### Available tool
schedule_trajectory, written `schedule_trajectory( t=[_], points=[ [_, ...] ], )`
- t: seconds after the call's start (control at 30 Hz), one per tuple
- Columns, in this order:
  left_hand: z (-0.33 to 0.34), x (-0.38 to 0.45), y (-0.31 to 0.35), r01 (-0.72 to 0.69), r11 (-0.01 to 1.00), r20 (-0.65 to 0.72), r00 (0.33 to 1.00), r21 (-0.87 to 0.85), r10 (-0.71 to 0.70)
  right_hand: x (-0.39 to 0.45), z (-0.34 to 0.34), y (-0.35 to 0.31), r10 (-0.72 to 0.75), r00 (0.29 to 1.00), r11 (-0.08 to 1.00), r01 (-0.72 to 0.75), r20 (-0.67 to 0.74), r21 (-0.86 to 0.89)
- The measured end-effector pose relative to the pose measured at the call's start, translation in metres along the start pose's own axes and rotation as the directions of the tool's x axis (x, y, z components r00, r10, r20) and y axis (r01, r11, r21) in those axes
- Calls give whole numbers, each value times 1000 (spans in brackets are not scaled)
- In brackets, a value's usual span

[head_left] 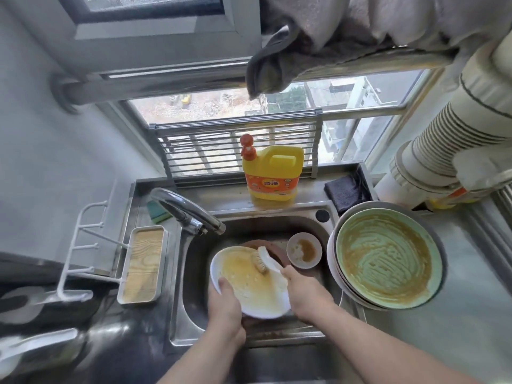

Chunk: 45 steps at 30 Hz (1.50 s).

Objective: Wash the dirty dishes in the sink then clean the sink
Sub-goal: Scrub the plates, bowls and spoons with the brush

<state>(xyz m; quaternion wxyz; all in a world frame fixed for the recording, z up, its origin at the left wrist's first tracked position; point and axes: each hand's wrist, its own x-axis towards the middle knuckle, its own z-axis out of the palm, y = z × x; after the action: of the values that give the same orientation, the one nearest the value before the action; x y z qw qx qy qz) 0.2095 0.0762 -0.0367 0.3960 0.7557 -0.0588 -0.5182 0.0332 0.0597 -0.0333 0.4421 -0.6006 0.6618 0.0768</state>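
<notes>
Both forearms enter from six o'clock. Over the sink [194, 261], a white plate [249, 286] smeared brown is held tilted: the left hand [225, 303] grips its eight-o'clock rim, thumb on the face, while the right hand [304, 292] is closed around the handle of a scrubbing brush [263, 259], bristles pressed on the plate at twelve o'clock. Judged rigid, breakable and slick with soap, the plate is best taken at the rim. A small soiled bowl [303, 249] lies at two o'clock; a green plate [388, 259] is stacked on the tabletop at three; a detergent bottle [271, 173] stands at twelve.
</notes>
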Motion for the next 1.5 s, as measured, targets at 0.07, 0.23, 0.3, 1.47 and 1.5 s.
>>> schedule_trajectory(
  t=[0.07, 0.23, 0.3, 1.47, 1.5],
  points=[
    [-7, 13, 8, -2, 1000, -40, 999, 28, 3, -23, 19, 15, -32, 998, 999, 30, 45, 30],
    [-10, 12, -5, 55, 998, 46, 997, 29, -57, -24, 37, -29, -204, 979, 974, 201, 25, 101],
    [-6, 4, -7, 107, 994, 111, 988, 4, -107, 3, 14, -27, -92, 996, 996, 93, -14, 19],
    [-28, 41, 37, -112, 989, 212, 973, 96, 90, -29, 21, 17, 114, 981, 984, -89, -158, 157],
    [-29, 43, 39, -105, 990, 213, 974, 96, 83, -33, 28, 14, 109, 982, 979, -79, -155, 186]
  ],
)
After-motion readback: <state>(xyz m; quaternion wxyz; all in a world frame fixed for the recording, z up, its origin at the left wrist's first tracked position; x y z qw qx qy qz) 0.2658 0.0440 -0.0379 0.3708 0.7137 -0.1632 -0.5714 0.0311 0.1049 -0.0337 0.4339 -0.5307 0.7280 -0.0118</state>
